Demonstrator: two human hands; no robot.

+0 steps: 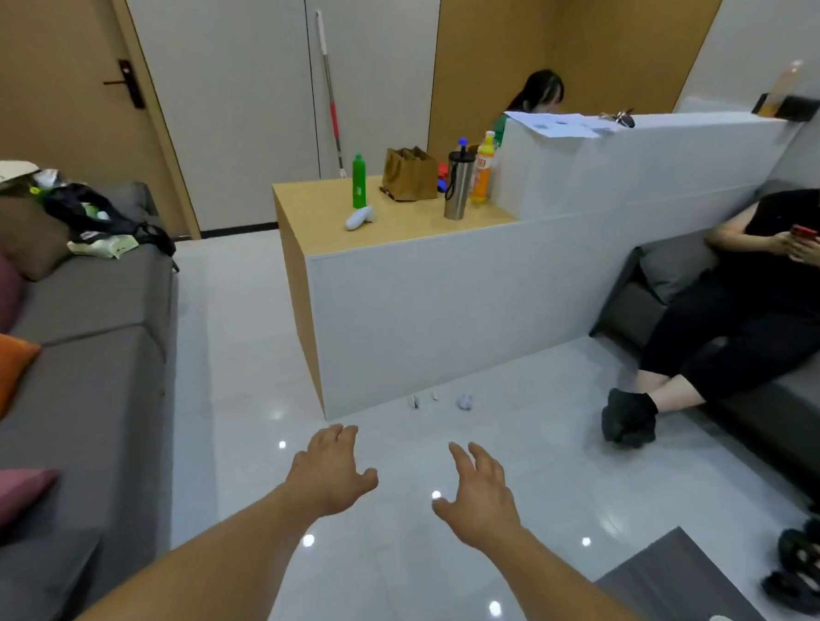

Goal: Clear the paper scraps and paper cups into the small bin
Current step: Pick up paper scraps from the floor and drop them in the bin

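Found scraps (pixel 465 401) on floor (pixel 239 368) at table (pixel 447 317) foot, just beyond left hand (pixel 333 468) and right hand (pixel 477 493); fingers (pixel 346 434) spread, holding nothing. Risk of overlooking smaller bits, possibly two, against pale tiles. No bin or cups sighted.

Scanning for print now, nothing fully legible anywhere. At one o'clock, on the orange bottle (pixel 483 176) atop the wooden counter (pixel 393 229), a white label band with red blocky characters, too blurred to spell out. Toward two o'clock, on the sheets of paper (pixel 555 126) lying over the white partition (pixel 653 161), small bluish patches of print, unreadable. Over at ten o'clock, on the green-and-white packet (pixel 106 245) on the grey sofa (pixel 86 306), a printed face, smeared beyond reading.
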